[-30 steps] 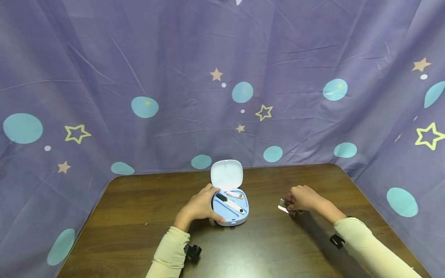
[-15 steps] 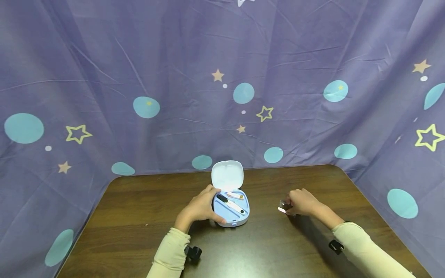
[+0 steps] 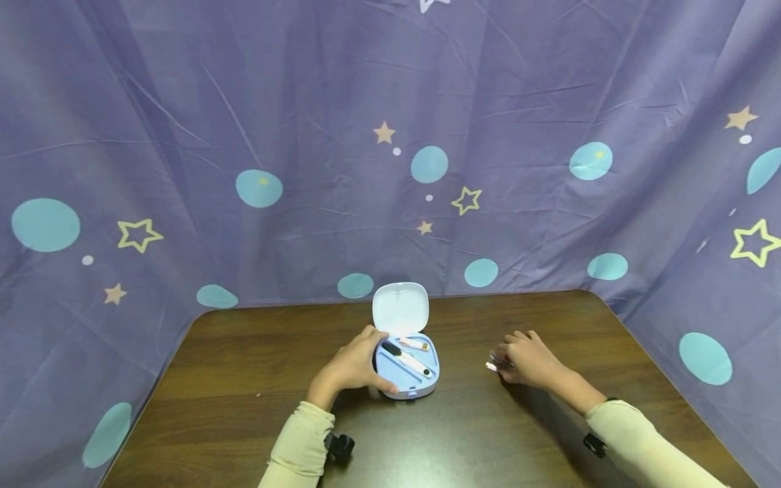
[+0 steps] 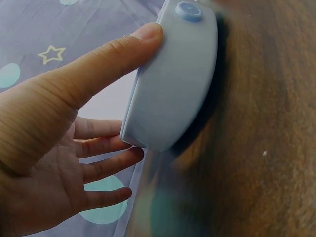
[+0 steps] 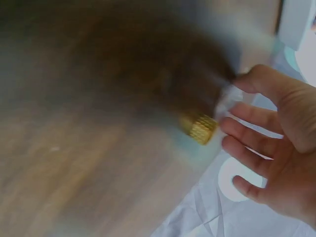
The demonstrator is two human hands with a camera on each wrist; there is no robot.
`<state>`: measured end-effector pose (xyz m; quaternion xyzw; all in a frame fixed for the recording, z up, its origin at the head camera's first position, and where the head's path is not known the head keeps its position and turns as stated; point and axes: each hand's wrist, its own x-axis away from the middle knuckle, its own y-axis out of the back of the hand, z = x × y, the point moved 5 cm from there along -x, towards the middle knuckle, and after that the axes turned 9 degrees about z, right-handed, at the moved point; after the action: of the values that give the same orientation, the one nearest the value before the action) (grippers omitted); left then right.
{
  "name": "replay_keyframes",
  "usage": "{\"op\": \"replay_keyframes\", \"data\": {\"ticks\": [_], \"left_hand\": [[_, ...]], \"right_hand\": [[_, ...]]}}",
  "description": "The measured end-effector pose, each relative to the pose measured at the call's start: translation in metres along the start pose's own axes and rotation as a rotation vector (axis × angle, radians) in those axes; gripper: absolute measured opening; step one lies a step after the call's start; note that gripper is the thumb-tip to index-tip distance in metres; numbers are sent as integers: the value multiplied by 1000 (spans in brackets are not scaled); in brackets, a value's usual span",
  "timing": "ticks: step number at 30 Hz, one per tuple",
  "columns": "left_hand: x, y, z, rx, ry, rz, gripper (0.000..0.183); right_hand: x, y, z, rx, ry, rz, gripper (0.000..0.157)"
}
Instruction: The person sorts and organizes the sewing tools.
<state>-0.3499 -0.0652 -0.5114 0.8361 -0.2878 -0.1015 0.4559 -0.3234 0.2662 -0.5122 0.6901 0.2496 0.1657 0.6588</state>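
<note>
A pale blue case (image 3: 395, 377) stands on the table with its white lid (image 3: 401, 308) raised at the back. My left hand (image 3: 352, 364) grips its left side, the thumb on the front wall (image 4: 170, 84) and the other fingers towards the back. Inside the case lie a slim white stick (image 3: 411, 361) with a black end and a small white piece (image 3: 413, 343) with a gold-coloured end. To the right, my right hand (image 3: 532, 359) pinches a small clear, shiny object (image 3: 491, 364) between thumb and fingertips, low over the table. A knurled gold cap (image 5: 202, 129) shows beside these fingers in the right wrist view.
The brown wooden table (image 3: 256, 366) has a curtain (image 3: 323, 224) with stars and dots behind it and at both sides. A tiny pale speck (image 3: 258, 394) lies left of the left hand. Both wrists wear a black camera mount (image 3: 339, 447).
My right hand has shifted a little and the clear object in it has turned; the gold part that showed right of the fingers is hidden now in the head view. The left hand stays on the case.
</note>
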Motion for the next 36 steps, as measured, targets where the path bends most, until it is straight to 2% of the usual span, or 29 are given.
{"op": "replay_keyframes", "data": {"ticks": [4,8,19,25,29,36], "left_hand": [[1,-1,0,3,-7,-7,106],[2,-1,-1,3,-13,-10,106],[2,0,0,21,-6,-3,106],[2,0,0,21,1,7,107],[2,0,-1,22,-1,10,107],[2,-1,0,18,-3,3,107]], "right_hand": [[3,-5,6,96,68,-120,26],[3,-9,8,134,99,-179,25],[-2,-12,9,124,87,-150,25],[-3,-11,5,116,45,-121,28],[-3,-10,5,112,53,-156,33],[-4,-8,7,103,115,-206,26]]}}
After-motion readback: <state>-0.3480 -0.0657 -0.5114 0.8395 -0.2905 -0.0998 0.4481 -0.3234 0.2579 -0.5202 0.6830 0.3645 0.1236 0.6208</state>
